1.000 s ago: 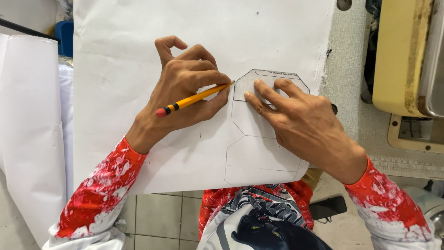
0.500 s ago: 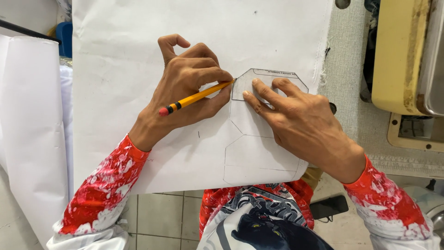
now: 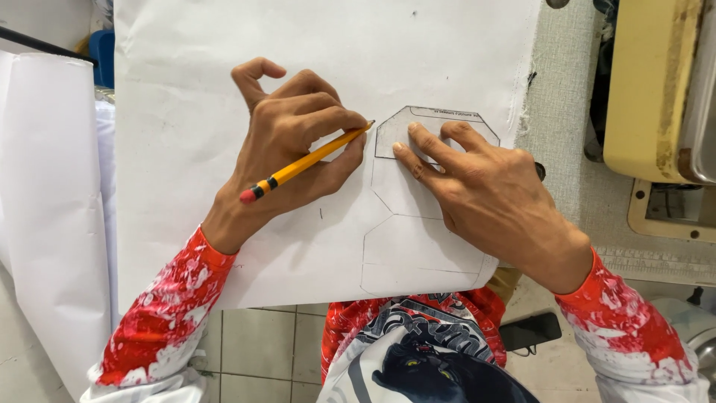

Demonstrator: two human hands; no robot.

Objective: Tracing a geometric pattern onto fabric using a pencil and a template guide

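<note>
Head view: one pencil (image 3: pixel 307 160) pinched in left hand (image 3: pixel 287 149), tip at template (image 3: pixel 418 201) edge. Right hand (image 3: pixel 492 198) spread flat on it. One paper sheet (image 3: pixel 224 97), bare above.

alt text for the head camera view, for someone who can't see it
Seen from above, the left hand holds a yellow pencil against a template, pinned by the right hand on a large white paper sheet. Both sleeves are red and white.

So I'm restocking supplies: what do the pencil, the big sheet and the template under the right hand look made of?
Pencil: probably wood, glossy yellow paint, metal band, pink eraser. Big sheet: matte white paper, lightly creased. Template: thin white paper or card, flat with crisp cut corners; which of the two, I cannot tell.
</note>
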